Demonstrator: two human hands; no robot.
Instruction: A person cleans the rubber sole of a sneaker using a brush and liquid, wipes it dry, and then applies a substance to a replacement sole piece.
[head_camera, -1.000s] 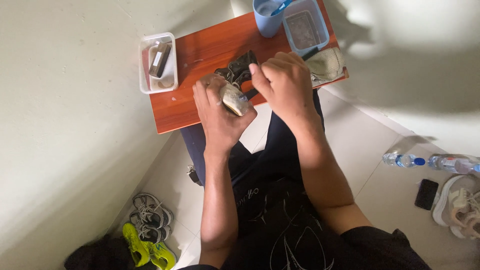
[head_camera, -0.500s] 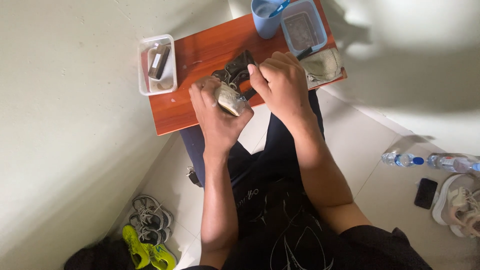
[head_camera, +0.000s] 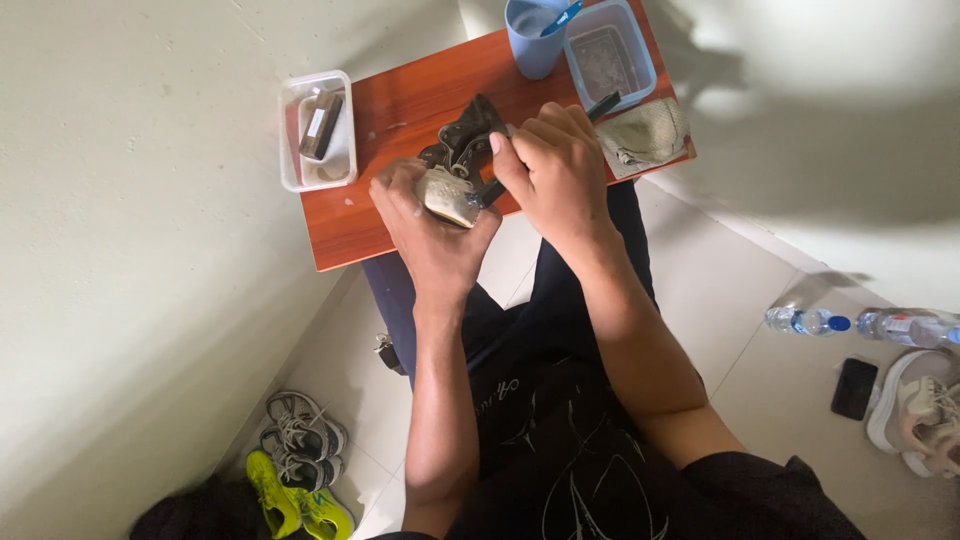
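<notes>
I see my left hand (head_camera: 432, 225) closed around a small grey-brown stone-like block (head_camera: 449, 197), which sits in the palm with its upper face turned toward me, just over the near edge of the bench (head_camera: 400, 110). My right hand (head_camera: 552, 170) is just to the right of it, the fingers curled together and pinched on a dark metal tool (head_camera: 470, 135); its body reaches away from the knuckles over the bench, and a thin dark end (head_camera: 603, 104) comes out beyond the right hand. I cannot tell exactly which part of the tool touches the block, because the fingers cover the meeting place. In my judgement the step is rubbing or dressing the tool against the block, so I would keep the left wrist steady, press the block firmly into the palm, and let only the right hand move in short even strokes at a constant angle. The left thumb lies close to the contact, so I would keep it below the block's top face. Beyond the right hand stand a blue cup (head_camera: 535, 35) and a blue-rimmed tray (head_camera: 610, 55), with a folded cloth (head_camera: 650, 130) to its right; a clear plastic box (head_camera: 318, 128) is to the left of the left hand, well apart.
</notes>
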